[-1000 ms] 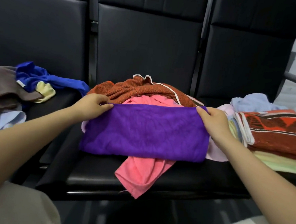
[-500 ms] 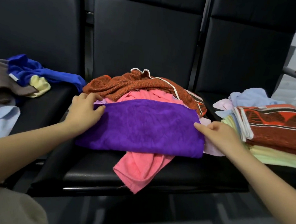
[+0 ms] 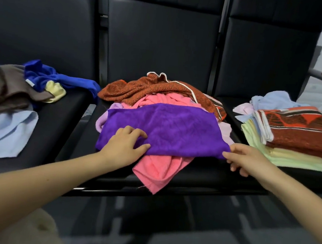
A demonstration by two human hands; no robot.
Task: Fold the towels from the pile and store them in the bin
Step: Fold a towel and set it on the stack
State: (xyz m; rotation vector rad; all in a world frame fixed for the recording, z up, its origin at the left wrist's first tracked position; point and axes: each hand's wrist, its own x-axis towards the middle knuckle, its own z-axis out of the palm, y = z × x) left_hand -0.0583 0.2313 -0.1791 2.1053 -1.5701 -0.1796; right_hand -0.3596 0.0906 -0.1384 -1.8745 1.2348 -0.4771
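The purple towel (image 3: 161, 129) is lying folded on the pile (image 3: 159, 94) on the middle seat (image 3: 210, 175) — left hand (image 3: 123, 147) pressing flat, its grip apart; right hand (image 3: 245, 159) pinching the near corner

Left hand (image 3: 123, 147) flat, fingers spread — right hand (image 3: 245, 159) pinching

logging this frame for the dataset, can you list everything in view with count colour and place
purple towel: 1, purple, top of middle seat pile
pink towel: 1, pink, under purple, hanging over seat edge
rust patterned towel: 1, orange-brown, back of middle pile
folded stack: 1, red-brown towel over pale yellow ones, right seat
blue towel: 1, royal blue, left seat
brown cloth: 1, brown, left seat
light blue cloth: 1, left seat front
seats: 3, black
left hand: resting on purple towel
right hand: pinching its right corner
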